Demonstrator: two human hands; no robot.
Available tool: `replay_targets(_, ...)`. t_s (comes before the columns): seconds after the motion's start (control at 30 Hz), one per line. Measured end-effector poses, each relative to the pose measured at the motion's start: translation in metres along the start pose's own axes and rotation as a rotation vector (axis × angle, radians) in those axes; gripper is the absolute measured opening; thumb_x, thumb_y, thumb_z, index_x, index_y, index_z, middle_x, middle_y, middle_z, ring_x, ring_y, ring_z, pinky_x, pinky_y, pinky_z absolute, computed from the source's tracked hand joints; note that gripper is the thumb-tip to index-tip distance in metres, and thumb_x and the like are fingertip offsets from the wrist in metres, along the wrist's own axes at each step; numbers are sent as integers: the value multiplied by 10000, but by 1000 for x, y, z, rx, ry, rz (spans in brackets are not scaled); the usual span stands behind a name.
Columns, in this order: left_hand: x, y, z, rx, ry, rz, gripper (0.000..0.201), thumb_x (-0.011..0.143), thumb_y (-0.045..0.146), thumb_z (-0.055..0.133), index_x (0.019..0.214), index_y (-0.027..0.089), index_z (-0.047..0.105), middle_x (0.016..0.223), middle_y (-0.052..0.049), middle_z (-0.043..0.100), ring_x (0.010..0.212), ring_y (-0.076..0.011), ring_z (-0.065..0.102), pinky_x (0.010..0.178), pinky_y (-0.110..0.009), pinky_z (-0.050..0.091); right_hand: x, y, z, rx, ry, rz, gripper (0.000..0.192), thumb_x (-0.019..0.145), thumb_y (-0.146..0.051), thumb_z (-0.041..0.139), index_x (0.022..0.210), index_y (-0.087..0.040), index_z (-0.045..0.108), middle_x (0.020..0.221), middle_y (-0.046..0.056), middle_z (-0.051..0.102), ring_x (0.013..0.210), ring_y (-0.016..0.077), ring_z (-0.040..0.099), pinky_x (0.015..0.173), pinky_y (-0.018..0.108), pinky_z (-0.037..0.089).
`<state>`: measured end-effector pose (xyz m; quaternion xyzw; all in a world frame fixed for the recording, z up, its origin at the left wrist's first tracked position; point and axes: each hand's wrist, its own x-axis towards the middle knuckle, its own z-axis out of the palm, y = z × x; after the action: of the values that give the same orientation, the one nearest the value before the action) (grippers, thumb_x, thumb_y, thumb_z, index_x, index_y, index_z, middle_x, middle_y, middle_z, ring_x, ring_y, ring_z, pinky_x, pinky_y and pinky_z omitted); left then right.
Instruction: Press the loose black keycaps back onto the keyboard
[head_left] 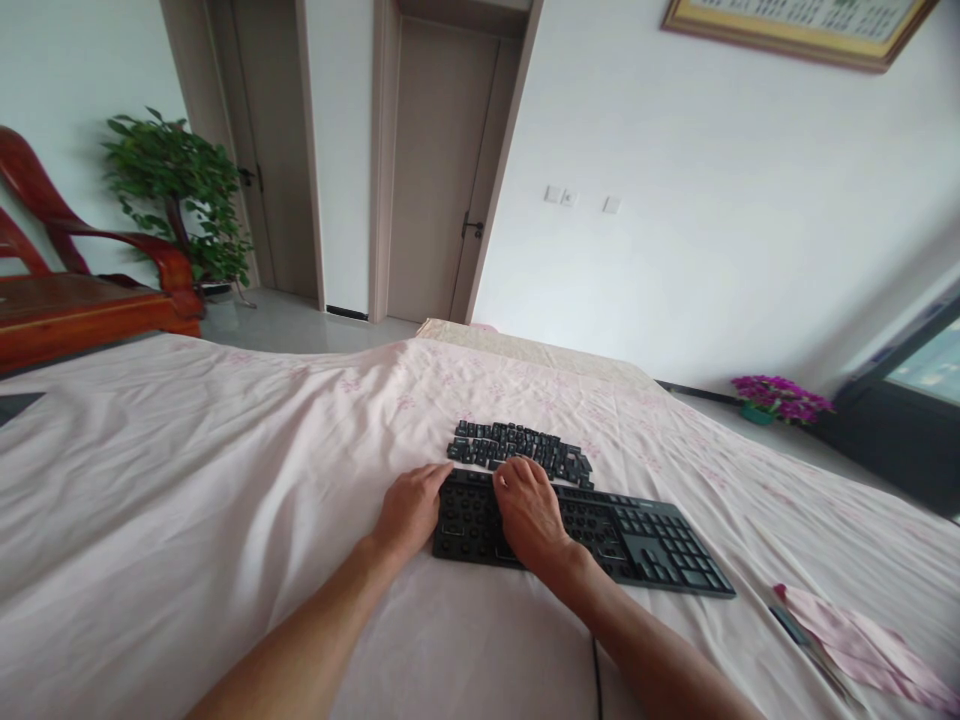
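Note:
A black keyboard (652, 545) lies on a pale pink floral sheet, its right end still fitted with keys and its left part stripped of caps. Loose black keycaps (517, 440) are laid out in rows just beyond it. Against the keyboard's left end, my left hand (411, 508) grips the edge near the far corner. My right hand (527, 505) reaches over the stripped section, fingers curled together at its far edge. Whatever may be between those fingertips is hidden. A dark cable (597, 670) runs toward me beneath my right forearm.
A pink cloth (870, 640) and a thin dark-handled tool (791, 628) lie at the right. A wooden chair (90, 270) and a leafy plant (180, 190) stand at the left. Purple flowers (784, 395) sit by the far right wall.

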<state>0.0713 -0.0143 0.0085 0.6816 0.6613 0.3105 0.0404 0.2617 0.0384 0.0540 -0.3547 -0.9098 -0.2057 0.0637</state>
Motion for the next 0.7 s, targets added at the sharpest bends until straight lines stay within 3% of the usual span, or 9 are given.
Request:
replay_targets(0.23, 0, -1, 1, 20, -2, -4, 558, 789, -13, 420, 1282, 204, 567, 1243, -37, 642, 1108, -162, 591, 995, -277, 425, 1, -4, 3, 8, -24, -49, 333, 818, -54, 476, 1081, -150, 657, 1100, 124, 615, 1115, 249, 439, 1063, 367, 243)
replay_targets(0.37, -1, -2, 2, 13, 1, 3, 563, 788, -18, 414, 1285, 200, 565, 1252, -38, 638, 1109, -165, 590, 995, -284, 427, 1, 2, 1, 130, -47, -22, 344, 771, -38, 499, 1046, -150, 674, 1078, 127, 626, 1075, 246, 465, 990, 355, 315)
replay_targets(0.53, -1, -3, 2, -3, 0, 1, 554, 794, -11, 426, 1287, 202, 563, 1257, -45, 634, 1108, -165, 590, 997, -287, 424, 8, 35, 5, 369, -48, 91, 378, 811, -74, 460, 990, -274, 726, 1102, 25, 653, 1056, 193, 499, 918, 309, 354)
replay_targets(0.7, -1, -5, 5, -9, 4, 6, 548, 801, -3, 422, 1283, 212, 568, 1250, -42, 636, 1110, -163, 588, 1000, -295, 421, 39, 76, 23, 392, 7, 261, 432, 821, -99, 443, 1090, -306, 710, 1170, 7, 641, 1105, 195, 483, 931, 294, 348)
